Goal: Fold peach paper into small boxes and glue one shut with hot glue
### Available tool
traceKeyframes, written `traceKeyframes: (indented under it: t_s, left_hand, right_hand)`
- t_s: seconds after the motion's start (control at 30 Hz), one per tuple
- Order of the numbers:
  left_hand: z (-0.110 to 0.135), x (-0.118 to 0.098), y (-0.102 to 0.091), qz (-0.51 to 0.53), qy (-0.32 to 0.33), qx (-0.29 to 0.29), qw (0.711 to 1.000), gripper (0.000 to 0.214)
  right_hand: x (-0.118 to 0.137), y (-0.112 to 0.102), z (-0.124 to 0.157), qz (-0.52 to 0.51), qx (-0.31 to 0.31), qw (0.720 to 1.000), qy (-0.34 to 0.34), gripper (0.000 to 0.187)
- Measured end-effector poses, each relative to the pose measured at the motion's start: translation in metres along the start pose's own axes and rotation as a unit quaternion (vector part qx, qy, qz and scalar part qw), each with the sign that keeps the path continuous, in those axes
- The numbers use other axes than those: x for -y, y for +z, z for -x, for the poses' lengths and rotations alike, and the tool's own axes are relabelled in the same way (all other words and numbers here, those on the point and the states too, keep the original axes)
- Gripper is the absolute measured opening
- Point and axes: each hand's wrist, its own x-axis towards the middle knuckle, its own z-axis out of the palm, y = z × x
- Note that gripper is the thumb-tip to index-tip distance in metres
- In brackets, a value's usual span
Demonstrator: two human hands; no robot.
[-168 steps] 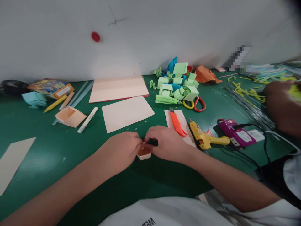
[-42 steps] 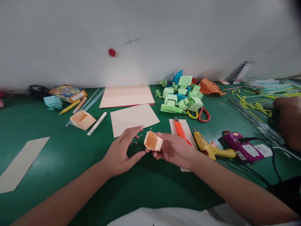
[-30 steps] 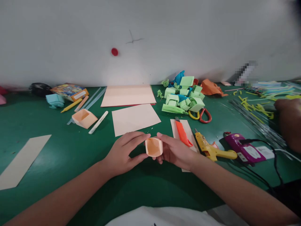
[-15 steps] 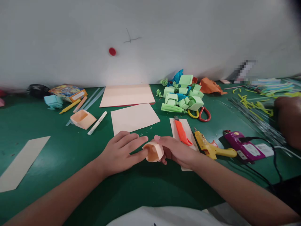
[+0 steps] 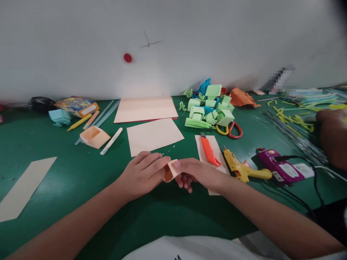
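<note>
Between my two hands, above the green table (image 5: 162, 216), is a small peach folded paper box (image 5: 170, 172) with its open side tilted toward me. My left hand (image 5: 145, 173) grips the box's left side, fingers closed over its edge. On the other side, my right hand (image 5: 193, 173) pinches it with the thumb on top; its lower fingers curl beneath. A similar peach paper box (image 5: 94, 137) rests to the left, beside a white pen-like stick (image 5: 111, 141). Just beyond my hands lies a pale paper sheet (image 5: 154, 135).
On the right are an orange cutter (image 5: 209, 151) on a paper strip, a yellow glue gun (image 5: 241, 166) and a purple power strip (image 5: 282, 168) with cables. Green folded paper pieces (image 5: 208, 112) pile up behind. Another person's hand (image 5: 333, 139) is at the far right.
The paper box has been turned and tilted between my hands, so less of its inside shows. My left fingers have closed further around its edge.
</note>
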Motion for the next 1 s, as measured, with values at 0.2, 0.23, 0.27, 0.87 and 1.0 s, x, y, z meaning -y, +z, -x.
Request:
traceKeyframes:
  t_s: [0.2, 0.23, 0.27, 0.87, 1.0]
  left_hand:
    - [0.001, -0.004, 0.007, 0.049, -0.075, 0.064, 0.994, 0.005]
    - [0.001, -0.005, 0.008, 0.061, -0.083, 0.071, 0.992, 0.007]
    - [0.001, -0.005, 0.009, 0.071, -0.091, 0.076, 0.99, 0.008]
    - [0.006, -0.006, 0.005, 0.225, -0.218, -0.007, 0.95, 0.066]
    - [0.003, -0.005, 0.002, 0.261, -0.22, -0.023, 0.94, 0.058]
  right_hand:
    - [0.0, -0.005, -0.003, -0.038, 0.006, 0.999, 0.022, 0.053]
    - [0.001, -0.006, -0.004, -0.043, 0.007, 0.999, 0.026, 0.053]
    - [0.002, -0.007, -0.004, -0.049, 0.007, 0.998, 0.03, 0.053]
    - [0.002, -0.011, -0.001, -0.17, 0.084, 0.982, -0.02, 0.029]
    - [0.0, -0.012, -0.001, -0.153, 0.112, 0.982, -0.024, 0.03]
